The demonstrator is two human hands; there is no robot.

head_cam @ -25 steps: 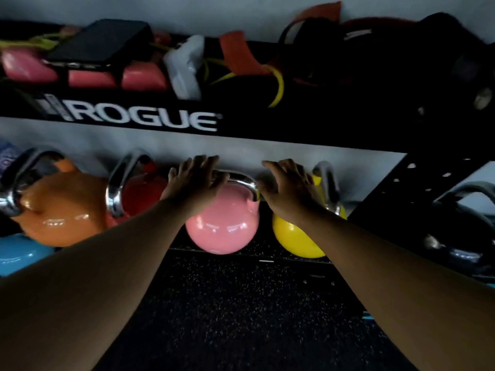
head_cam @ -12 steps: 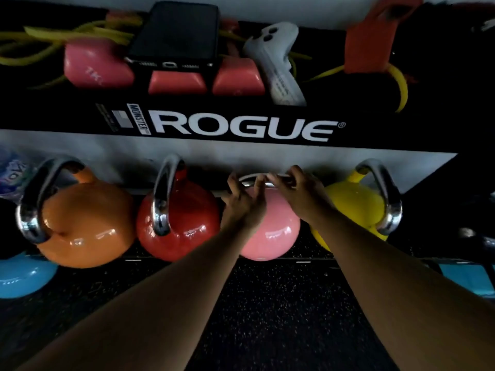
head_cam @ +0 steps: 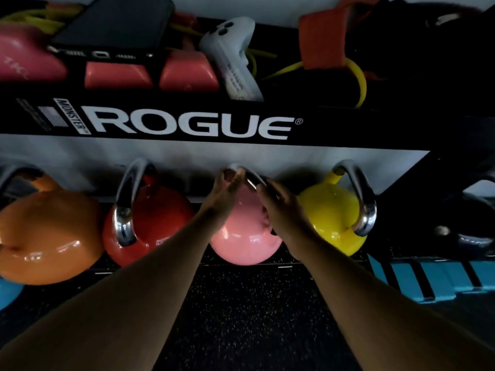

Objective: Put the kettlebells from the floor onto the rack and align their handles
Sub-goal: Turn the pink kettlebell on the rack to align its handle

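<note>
A pink kettlebell point(head_cam: 242, 241) sits on the lower shelf of the black rack point(head_cam: 348, 135), between a red kettlebell point(head_cam: 158, 223) and a yellow kettlebell point(head_cam: 330, 220). An orange kettlebell point(head_cam: 45, 234) stands at the far left. My left hand point(head_cam: 223, 194) holds the left side of the pink kettlebell's chrome handle. My right hand point(head_cam: 281, 204) grips the handle's right side. The red and yellow handles stand edge-on to me, while the pink handle sits at an angle.
The upper shelf holds a black phone point(head_cam: 115, 25), a white game controller point(head_cam: 233, 54), pink weights point(head_cam: 119, 76) and orange and yellow bands point(head_cam: 321, 44). A blue kettlebell point(head_cam: 8, 293) lies at the lower left, blue objects point(head_cam: 428, 279) at the lower right. Speckled black flooring point(head_cam: 241, 317) lies below.
Both hands have closed in on the pink kettlebell's handle and turned it from side-on toward an angle. The view has shifted so the rack sits more to the right.
</note>
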